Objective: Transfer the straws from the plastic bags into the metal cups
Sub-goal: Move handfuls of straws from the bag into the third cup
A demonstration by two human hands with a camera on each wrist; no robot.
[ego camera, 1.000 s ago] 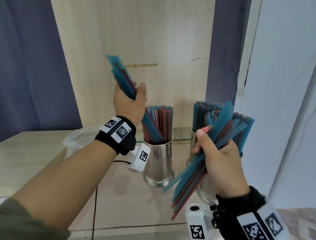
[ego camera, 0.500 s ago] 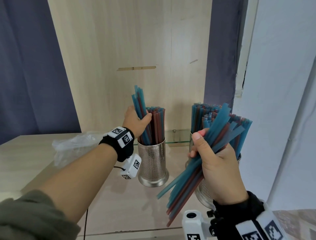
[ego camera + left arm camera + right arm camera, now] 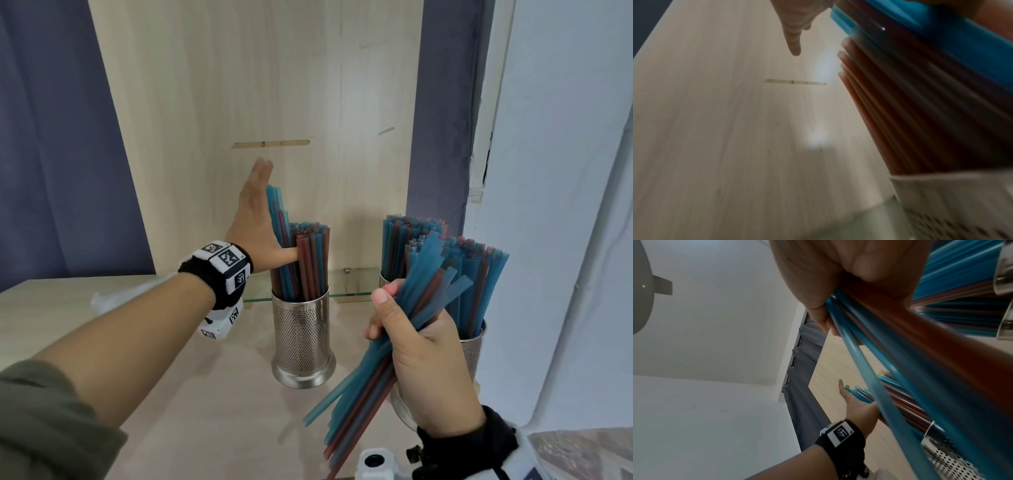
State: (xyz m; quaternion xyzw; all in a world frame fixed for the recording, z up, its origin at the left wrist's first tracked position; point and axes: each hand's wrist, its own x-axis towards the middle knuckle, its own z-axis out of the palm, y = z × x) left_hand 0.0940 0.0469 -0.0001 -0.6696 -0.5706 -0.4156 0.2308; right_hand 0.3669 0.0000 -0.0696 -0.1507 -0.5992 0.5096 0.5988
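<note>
Left hand point(image 3: 255, 219) flat, fingers straight, pressed against straws point(image 3: 303, 260) standing in the middle metal cup point(image 3: 301, 337). Right hand point(image 3: 419, 353) curled round a loose bundle point(image 3: 394, 346) of blue and red straws, lower ends cut off. Right cup point(image 3: 474, 356) mostly hidden behind that hand. Plastic bag point(image 3: 102, 298) barely visible behind left forearm. Left wrist view blurred.

We can read almost no writing here. The left wristband point(image 3: 224, 265) carries square black-and-white coded markers rather than words; in the right wrist view, small characters sit beside the marker on that wristband point(image 3: 840, 433), too small for us to make out. The white camera block point(image 3: 222, 323) under the left wrist bears the same kind of coded markers. We find no brand, label or number on anything else.
</note>
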